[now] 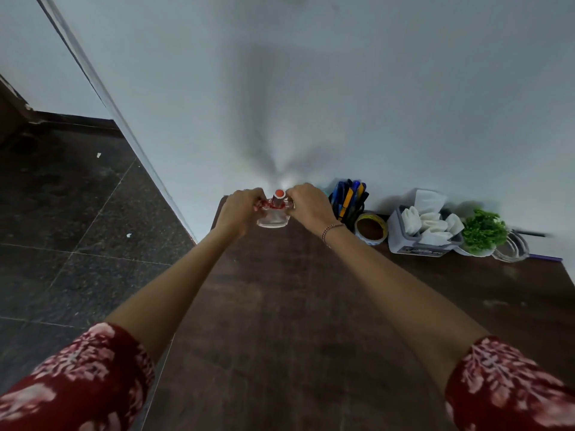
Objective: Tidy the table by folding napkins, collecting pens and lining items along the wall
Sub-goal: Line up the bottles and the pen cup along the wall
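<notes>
Head view: both arms reach to the far left corner of the table (311, 306), right by the wall (342, 88).

- Left hand (241, 209): fingers (255, 195) curled in, gripping the left shoulder of a small glass bottle (273, 219). Not spread at all, wrapped tight to the glass.
- Right hand (306, 203): same on the other side, fingers (294, 191) curled over the bottle's right shoulder near the neck. Beaded bracelet (331, 229) on that wrist.
- The fingertips are mostly hidden behind the knuckles, so I can't tell the exact contact points. Both hands are clearly closed on the bottle, nothing released.
- The bottle is upright, clear body, red cap (279, 193) showing between the two hands. It sits on the table at the far edge, close to the wall. Whether the base is fully down or slightly lifted, can't tell.

Along the far edge to the right of the bottle, in a row against the wall:
- pen holder (345, 213) packed with blue, black and yellow pens (351, 194), just beside the right hand
- tape roll (371, 228), touching or nearly touching the holder
- grey box (413, 244) with white folded napkins (432, 223) standing in it
- small green plant (483, 231) in a white pot
- clear glass dish (513, 247) at the far right

Dark tiled floor (77, 213) lies left of the table. Red floral sleeves (77, 384) are pushed up above the elbows.
</notes>
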`<state>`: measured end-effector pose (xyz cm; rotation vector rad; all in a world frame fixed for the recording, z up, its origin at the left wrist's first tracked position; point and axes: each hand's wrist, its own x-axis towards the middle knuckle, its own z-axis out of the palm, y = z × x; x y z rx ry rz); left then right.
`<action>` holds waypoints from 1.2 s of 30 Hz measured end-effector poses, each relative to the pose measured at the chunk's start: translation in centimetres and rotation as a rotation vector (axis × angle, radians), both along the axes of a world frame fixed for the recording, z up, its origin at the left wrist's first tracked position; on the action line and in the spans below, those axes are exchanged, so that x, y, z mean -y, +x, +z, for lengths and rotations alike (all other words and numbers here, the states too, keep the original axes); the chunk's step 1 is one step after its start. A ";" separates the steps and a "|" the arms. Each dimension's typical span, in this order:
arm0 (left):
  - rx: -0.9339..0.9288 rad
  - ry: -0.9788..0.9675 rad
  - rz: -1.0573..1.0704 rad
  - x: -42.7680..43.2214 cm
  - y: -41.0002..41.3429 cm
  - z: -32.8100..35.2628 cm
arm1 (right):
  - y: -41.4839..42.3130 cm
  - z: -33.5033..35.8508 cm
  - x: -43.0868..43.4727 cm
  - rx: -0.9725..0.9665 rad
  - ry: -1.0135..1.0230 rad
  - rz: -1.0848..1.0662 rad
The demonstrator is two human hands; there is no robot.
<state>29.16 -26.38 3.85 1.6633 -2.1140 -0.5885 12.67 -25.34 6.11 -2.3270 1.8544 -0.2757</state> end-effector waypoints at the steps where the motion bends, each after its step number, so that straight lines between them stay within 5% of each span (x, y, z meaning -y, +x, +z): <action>1: 0.008 -0.003 0.007 0.8 -0.2 -0.2 | -0.1 -0.2 0.9 -0.012 -0.001 0.005; 14: -0.006 0.061 0.018 7.4 -1.0 -3.9 | -0.8 -3.2 7.1 -0.028 0.019 -0.005; 36: 0.098 0.055 0.008 7.0 -0.4 -4.3 | -0.1 -2.9 4.6 -0.052 -0.109 -0.012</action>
